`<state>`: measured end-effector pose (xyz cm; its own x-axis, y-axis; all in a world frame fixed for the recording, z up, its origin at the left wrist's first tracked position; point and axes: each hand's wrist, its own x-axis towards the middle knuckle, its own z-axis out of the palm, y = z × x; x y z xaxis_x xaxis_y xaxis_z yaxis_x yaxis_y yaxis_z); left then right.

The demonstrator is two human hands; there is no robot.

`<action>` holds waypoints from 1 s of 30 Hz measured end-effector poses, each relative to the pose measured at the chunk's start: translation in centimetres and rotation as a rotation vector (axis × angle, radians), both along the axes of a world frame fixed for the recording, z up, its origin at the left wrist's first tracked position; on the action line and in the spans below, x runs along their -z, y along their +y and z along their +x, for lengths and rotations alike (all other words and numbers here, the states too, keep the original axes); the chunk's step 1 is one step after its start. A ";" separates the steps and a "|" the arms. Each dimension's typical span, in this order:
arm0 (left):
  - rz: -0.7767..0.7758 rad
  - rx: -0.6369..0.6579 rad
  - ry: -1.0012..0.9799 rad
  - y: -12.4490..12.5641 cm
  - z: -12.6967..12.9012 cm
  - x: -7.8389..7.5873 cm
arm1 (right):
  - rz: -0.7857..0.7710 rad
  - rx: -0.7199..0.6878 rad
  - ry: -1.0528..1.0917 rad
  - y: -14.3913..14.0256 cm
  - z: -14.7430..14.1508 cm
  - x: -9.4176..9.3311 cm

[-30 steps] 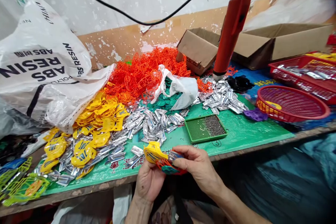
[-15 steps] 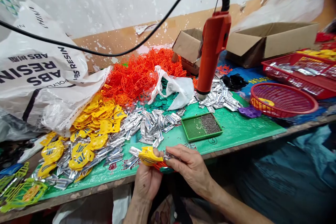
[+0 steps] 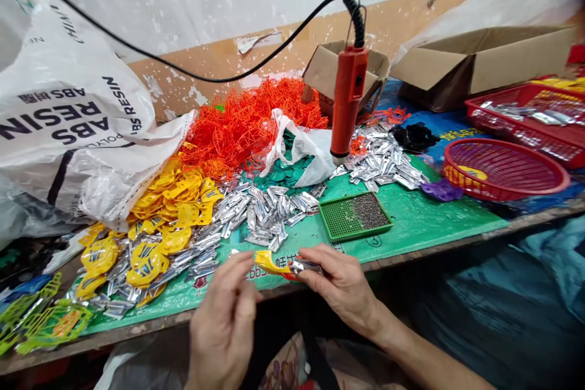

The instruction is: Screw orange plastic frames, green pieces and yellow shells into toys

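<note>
My right hand (image 3: 340,283) pinches a small yellow plastic piece (image 3: 270,261) together with a silver metal blade-like part, just above the table's front edge. A bit of orange shows beneath it; the lower side is hidden. Left of that piece, my left hand (image 3: 223,317) is apart from it, slightly blurred, with its fingers loosely extended and nothing visible in them. Behind the hands lies a pile of silver metal parts (image 3: 265,216). A green grid tray (image 3: 336,225) with many tiny dark metal pieces, apparently screws, is beyond my right hand.
An orange electric screwdriver (image 3: 347,103) hangs over the table on a black cable. Yellow plastic parts (image 3: 148,262) are heaped left, orange plastic frames (image 3: 251,122) behind. A white sack (image 3: 77,109) stands left; a red basket (image 3: 507,192) and cardboard boxes (image 3: 493,67) are right.
My left hand has let go of the yellow piece and moved left and toward me. The right hand still holds it. The hanging screwdriver appears further left and smaller.
</note>
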<state>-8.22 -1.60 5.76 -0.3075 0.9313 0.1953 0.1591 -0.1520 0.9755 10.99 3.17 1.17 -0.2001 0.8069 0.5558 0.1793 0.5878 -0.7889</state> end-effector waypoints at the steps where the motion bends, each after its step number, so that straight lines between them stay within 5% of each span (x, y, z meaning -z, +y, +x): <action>1: -0.068 0.089 0.027 0.1 0.4 -0.6 | 0.023 -0.006 -0.022 0.0 -0.1 0.0; 4: -0.207 0.274 -0.021 1.2 1.7 -1.2 | 0.094 0.003 -0.096 -0.1 -0.3 0.3; 9: -0.173 0.490 0.158 2.7 2.1 0.2 | 0.179 0.058 -0.181 -0.1 0.0 1.2; 18: -0.091 0.294 0.105 1.9 2.8 1.9 | 0.246 0.133 -0.379 -0.2 0.2 0.1; 30: 0.080 0.207 0.227 0.9 2.5 3.8 | 0.137 0.038 -0.166 -1.4 2.3 0.0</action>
